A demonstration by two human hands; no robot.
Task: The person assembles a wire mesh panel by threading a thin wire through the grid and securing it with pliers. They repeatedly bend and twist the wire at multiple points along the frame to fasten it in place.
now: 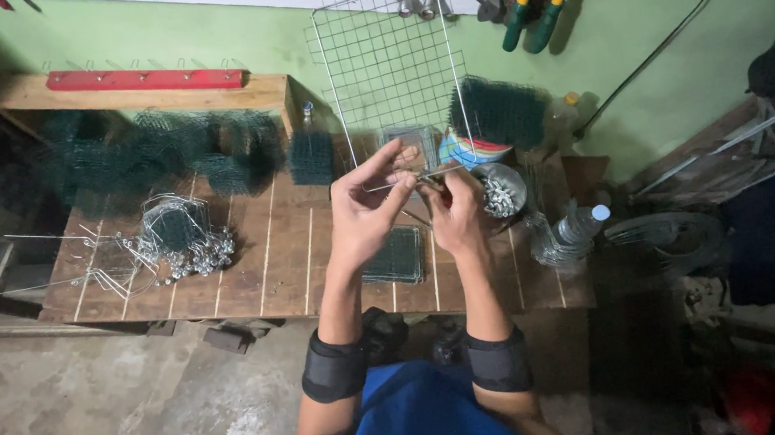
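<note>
my left hand (pixel 365 208) is raised over the table (pixel 258 260), fingers spread loosely and the fingertips pinching the near end of a thin straight metal wire (pixel 408 180). my right hand (pixel 457 208) is curled closed around the other end of that wire, just beside the left, and something dark and slim pokes from it, too small to tell what. the wire is bare, silver-grey and short, held level between both hands, above the middle of the table.

straight behind my hands a white wire grid panel (pixel 387 59) stands upright against the green wall, square meshes, a thicker frame around it. under my wrists a small flat stack of dark green mesh pieces (pixel 399 256) lies on the planks. just right of my right hand sits a round metal bowl (pixel 515 182) filled with small shiny metal pieces. behind it is a colourful striped bowl (pixel 476 151); i cannot tell what is in it. a clear plastic bottle (pixel 578 226) lies on its side near the right edge of the table.

further left, a heap of bent silver wire pieces (pixel 174 240) rests on the wood, and folded dark green mesh (pixel 160 155) is piled along the back.
</note>
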